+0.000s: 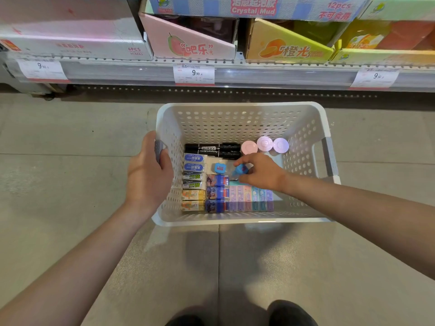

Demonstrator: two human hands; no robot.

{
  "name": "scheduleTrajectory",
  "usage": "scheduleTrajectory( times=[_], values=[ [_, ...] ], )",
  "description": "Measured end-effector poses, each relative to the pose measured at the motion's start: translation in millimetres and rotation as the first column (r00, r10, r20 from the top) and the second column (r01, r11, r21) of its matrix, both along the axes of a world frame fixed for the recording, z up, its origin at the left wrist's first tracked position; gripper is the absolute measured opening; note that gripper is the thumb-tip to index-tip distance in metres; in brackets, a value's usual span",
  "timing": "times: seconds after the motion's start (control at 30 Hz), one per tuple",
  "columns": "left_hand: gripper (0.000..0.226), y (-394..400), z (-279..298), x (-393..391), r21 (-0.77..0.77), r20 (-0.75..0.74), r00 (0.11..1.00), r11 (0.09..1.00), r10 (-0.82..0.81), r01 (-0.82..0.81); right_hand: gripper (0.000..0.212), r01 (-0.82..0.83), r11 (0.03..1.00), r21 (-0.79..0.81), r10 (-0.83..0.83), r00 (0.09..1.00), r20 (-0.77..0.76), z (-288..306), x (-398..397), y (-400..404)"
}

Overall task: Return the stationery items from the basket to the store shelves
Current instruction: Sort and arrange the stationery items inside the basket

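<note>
Right hand (260, 171) is pinching a small blue item (240, 171) inside the basket (237, 107), fingers curled round it; can't tell what the item is. Left hand (147, 171) is gripping the basket's left handle (158, 148), fingers wrapped over the rim. Just left of the right hand, a blue square item (219, 167) is lying flat. Just beyond the fingers, two black markers (211, 149) are lying side by side, with three pastel round lids (264, 144) next to them. Further left, boxed erasers (194, 182) are sitting in a column. Under the wrist, pastel packs (250, 198) are standing in a row. Beyond the basket, the shelf (235, 74) is carrying price tags (193, 73) and display boxes (188, 41). Shoes (292, 312) are showing at the bottom edge.
</note>
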State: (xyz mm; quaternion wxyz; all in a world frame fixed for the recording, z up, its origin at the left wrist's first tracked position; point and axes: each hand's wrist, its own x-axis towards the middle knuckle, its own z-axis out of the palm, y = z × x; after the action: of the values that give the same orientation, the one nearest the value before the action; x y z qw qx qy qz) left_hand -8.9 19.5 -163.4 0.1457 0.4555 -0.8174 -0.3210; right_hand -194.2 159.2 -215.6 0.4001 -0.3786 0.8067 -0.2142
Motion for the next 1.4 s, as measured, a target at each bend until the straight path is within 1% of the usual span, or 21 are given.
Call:
scheduleTrajectory(
  times=[0.03, 0.13, 0.2, 0.3, 0.43, 0.63, 0.83, 0.97, 1.07, 1.13, 1.17, 1.2, 1.27, 1.33, 1.4],
  values=[
    [0.034, -0.5, -0.3, 0.1, -0.002, -0.003, 1.000, 1.000, -0.003, 0.003, 0.032, -0.055, 0.998, 0.018, 0.056, 0.996, -0.074, -0.7, 0.2, -0.1],
    [0.033, -0.8, -1.5, 0.2, 0.000, -0.006, 1.000, 1.000, -0.004, 0.004, 0.020, -0.144, 0.987, 0.076, 0.158, 0.956, -0.246, -7.9, 1.3, 1.2],
    [0.035, -0.7, -2.0, 0.3, 0.001, -0.010, 1.000, 1.000, -0.002, 0.002, 0.019, -0.166, 0.982, 0.090, 0.186, 0.931, -0.314, -13.2, 4.8, 0.7],
    [0.037, -0.7, -3.1, 0.2, 0.005, -0.009, 1.000, 1.000, 0.000, 0.000, 0.019, -0.193, 0.973, 0.125, 0.227, 0.898, -0.378, -18.6, 9.5, -3.9],
    [0.039, -0.9, -4.2, -0.6, 0.021, -0.023, 1.000, 1.000, 0.014, -0.014, 0.021, -0.184, 0.967, 0.177, 0.241, 0.887, -0.393, -19.6, 13.7, -15.2],
    [0.037, -0.4, -3.6, 0.4, 0.025, -0.020, 1.000, 1.000, 0.011, -0.010, 0.029, -0.191, 0.966, 0.172, 0.244, 0.892, -0.380, -21.6, 18.3, -26.1],
    [0.037, -1.8, -4.6, -0.3, 0.030, -0.025, 1.000, 0.999, 0.015, -0.015, 0.032, -0.195, 0.966, 0.172, 0.248, 0.891, -0.381, -20.8, 19.9, -28.5],
    [0.038, -1.4, -4.8, -0.3, 0.021, -0.020, 1.000, 1.000, 0.009, -0.009, 0.045, -0.212, 0.957, 0.196, 0.272, 0.894, -0.357, -7.2, 18.4, -24.5],
    [0.036, -1.3, -3.7, -0.4, 0.020, -0.027, 1.000, 1.000, -0.006, 0.007, 0.039, -0.227, 0.953, 0.201, 0.296, 0.843, -0.450, 17.4, 15.5, -12.2],
    [0.036, -1.5, -3.3, -0.3, 0.015, -0.026, 1.000, 1.000, -0.012, 0.013, 0.034, -0.196, 0.972, 0.127, 0.234, 0.816, -0.529, 35.6, 10.7, 2.6],
    [0.036, -1.4, -3.1, -0.5, 0.012, -0.022, 1.000, 1.000, -0.010, 0.010, 0.033, -0.177, 0.983, 0.054, 0.175, 0.798, -0.576, 43.9, 7.6, 11.8],
    [0.036, -1.0, -2.5, -1.0, 0.012, -0.021, 1.000, 1.000, -0.005, 0.005, 0.033, -0.169, 0.985, -0.024, 0.117, 0.772, -0.625, 52.8, 4.8, 21.2],
    [0.032, -0.7, 0.0, -1.2, 0.030, -0.032, 0.999, 1.000, 0.001, 0.000, 0.036, -0.156, 0.982, -0.108, 0.034, 0.706, -0.708, 62.4, -3.0, 39.6],
    [0.024, -2.0, 3.3, -2.0, 0.080, -0.047, 0.999, 0.997, 0.010, -0.006, 0.044, -0.058, 0.992, -0.110, -0.048, 0.634, -0.772, 63.9, -9.8, 56.4],
    [0.019, -4.6, 8.6, -3.2, 0.181, -0.028, 0.999, 0.983, 0.040, -0.034, 0.054, 0.057, 0.993, -0.108, -0.120, 0.604, -0.788, 61.8, -12.3, 68.9]
  ],
)
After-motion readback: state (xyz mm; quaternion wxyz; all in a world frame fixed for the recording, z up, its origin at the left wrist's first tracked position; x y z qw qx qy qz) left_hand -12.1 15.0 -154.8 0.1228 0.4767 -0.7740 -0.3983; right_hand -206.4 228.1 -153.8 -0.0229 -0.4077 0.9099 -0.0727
